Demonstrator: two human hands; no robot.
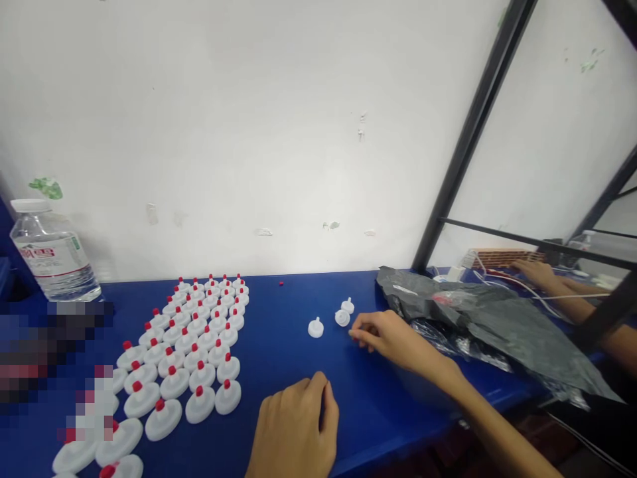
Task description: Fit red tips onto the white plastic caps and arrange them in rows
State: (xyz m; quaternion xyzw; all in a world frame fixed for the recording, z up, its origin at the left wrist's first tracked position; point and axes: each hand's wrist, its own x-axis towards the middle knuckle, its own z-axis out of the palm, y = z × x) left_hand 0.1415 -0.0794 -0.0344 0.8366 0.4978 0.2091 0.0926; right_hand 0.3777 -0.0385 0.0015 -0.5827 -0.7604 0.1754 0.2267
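Observation:
My left hand (296, 425) is curled over the blue table (279, 365) near its front edge, back of the hand up; anything inside it is hidden. Farther right, my right hand (381, 332) has its fingers bent together just above the table, and what they pinch, if anything, is too small to make out. Close to those fingertips lie two white nozzle caps (342, 318) without red tips. Another bare white nozzle cap (315, 328) stands a little to the left. Several rows of white nozzle caps with red tips (174, 382) fill the table's left part.
A tiny red piece (281, 283) lies near the wall. At the left stands a water bottle (52, 255). Grey plastic bags (478, 325) cover the right side beside a black metal post (468, 139). Beyond it are white cables (522, 285) and another person's hand (537, 273).

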